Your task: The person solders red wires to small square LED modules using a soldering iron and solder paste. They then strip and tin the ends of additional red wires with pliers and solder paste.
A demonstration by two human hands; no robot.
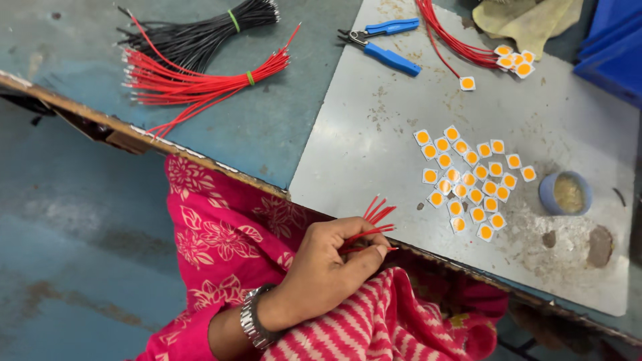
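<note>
At the near edge of the bench (267, 120), left hand (328, 267) has its grip clamped on a small bunch of short red wires (372, 224), thumb and fingers pinched together, wire ends fanning up and right over the grey metal sheet (374, 134). Metal wristwatch (253, 319) on that wrist, pink floral sleeve behind it, red-and-white striped cloth (374, 321) under the hand. Right hand not visible.

Just right of the wires, lying flat on the sheet: loose cluster of small square white chips with orange round centres (471, 180), some touching, some overlapping. Right of the cluster, a small round blue tub (566, 193) with yellowish paste inside, apart from the chips. Smears and crumbs of residue on the sheet near it.

Far side of the sheet: blue-handled cutter (384, 43), lying flat. Right of it, red wires already joined to chips (511, 59), one wired chip lying a bit apart. Yellowish rag (528, 17) at top edge, blue bin (615, 47) in the corner.

Far left on the bench: red wire bundle (200, 83) and black wire bundle (200, 33), each tied with a green band, touching each other.
</note>
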